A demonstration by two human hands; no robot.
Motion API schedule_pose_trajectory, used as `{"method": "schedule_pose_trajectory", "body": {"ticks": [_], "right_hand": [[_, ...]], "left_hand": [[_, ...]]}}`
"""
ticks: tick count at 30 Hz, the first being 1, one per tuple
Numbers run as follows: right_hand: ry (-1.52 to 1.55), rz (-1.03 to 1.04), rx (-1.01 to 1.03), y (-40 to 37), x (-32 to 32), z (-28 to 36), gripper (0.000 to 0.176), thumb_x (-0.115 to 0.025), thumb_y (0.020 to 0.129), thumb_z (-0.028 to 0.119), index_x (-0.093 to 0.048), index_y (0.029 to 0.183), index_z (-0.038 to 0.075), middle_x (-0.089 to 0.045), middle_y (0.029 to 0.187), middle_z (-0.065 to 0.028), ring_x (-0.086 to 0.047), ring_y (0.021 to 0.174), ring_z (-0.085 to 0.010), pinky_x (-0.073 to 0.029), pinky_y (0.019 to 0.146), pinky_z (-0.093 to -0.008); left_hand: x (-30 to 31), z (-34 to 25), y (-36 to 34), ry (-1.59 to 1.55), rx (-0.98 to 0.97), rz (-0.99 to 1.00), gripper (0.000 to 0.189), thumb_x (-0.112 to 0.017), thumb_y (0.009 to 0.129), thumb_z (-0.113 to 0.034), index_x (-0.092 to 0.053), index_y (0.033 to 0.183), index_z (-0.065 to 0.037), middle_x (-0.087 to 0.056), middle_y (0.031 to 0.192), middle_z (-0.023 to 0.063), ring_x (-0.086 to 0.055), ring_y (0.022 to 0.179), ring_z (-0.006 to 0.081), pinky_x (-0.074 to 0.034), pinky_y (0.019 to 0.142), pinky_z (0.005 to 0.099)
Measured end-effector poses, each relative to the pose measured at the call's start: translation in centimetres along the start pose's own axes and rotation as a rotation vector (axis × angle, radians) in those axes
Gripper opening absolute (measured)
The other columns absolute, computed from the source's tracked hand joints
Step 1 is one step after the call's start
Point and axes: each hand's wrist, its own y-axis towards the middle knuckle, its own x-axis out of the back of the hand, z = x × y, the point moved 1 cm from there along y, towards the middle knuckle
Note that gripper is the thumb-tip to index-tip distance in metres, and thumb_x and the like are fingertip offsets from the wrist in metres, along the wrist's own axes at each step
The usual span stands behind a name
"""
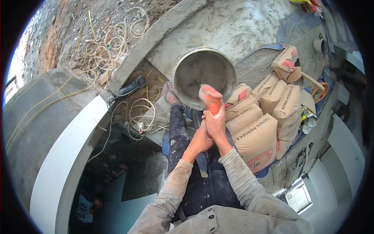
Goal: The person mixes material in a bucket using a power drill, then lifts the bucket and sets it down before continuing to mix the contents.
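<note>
Both my hands are closed around a dusty orange power tool (pixel 211 98), held over the near side of a round bucket (pixel 177 74). My right hand (pixel 216 121) wraps its body, while my left hand (pixel 201 139) grips lower down, close against the right. Grey cement mix (pixel 204 70) lies inside the bucket. The tool's working end, if it reaches into the mix, is hidden beneath its body. A sandalled foot (pixel 170 93) stands beside the bucket on the left.
Several paper cement bags (pixel 255 142) are stacked right of the bucket on a blue tarp (pixel 269 46). Tangled cables (pixel 103 54) and a teal power tool (pixel 132 86) lie left, by a concrete ledge (pixel 156 33). A dark opening (pixel 113 156) drops away at lower left.
</note>
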Motion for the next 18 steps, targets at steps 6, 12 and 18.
{"method": "schedule_pose_trajectory", "body": {"ticks": [6, 12, 18], "right_hand": [[0.097, -0.045, -0.061, -0.9, 0.1, 1.3, 0.072, -0.061, 0.079, 0.01, -0.034, 0.143, -0.004, -0.061, 0.112, -0.0223, -0.066, 0.088, -0.0269, -0.053, 0.082, -0.037], [0.344, -0.039, -0.168, -2.3, 0.6, 2.7, 0.065, -0.06, 0.084, 0.003, -0.032, 0.143, -0.004, -0.06, 0.104, -0.0144, -0.064, 0.071, -0.0142, -0.055, 0.065, -0.0279], [0.372, -0.046, -0.182, -4.3, 1.7, 3.7, 0.061, -0.058, 0.087, 0.002, -0.031, 0.141, -0.003, -0.06, 0.103, -0.0134, -0.065, 0.075, -0.0158, -0.057, 0.069, -0.0288]], "left_hand": [[0.0, -1.2, -0.3, 0.126, 0.145, -0.008, 0.066, -0.07, 0.085, -0.018, -0.043, 0.142, 0.001, -0.059, 0.133, 0.0252, -0.057, 0.126, 0.0366, -0.045, 0.102, 0.0411], [-0.5, -1.3, -1.3, 0.158, 0.155, -0.025, 0.051, -0.068, 0.087, -0.019, -0.051, 0.13, 0.001, -0.067, 0.115, 0.0237, -0.065, 0.111, 0.0389, -0.05, 0.09, 0.0415], [-1.3, -2.8, -3.4, 0.123, -0.032, -0.132, 0.044, -0.067, 0.087, -0.027, -0.053, 0.117, 0.002, -0.068, 0.1, 0.0282, -0.065, 0.095, 0.0471, -0.052, 0.077, 0.0482]]}}
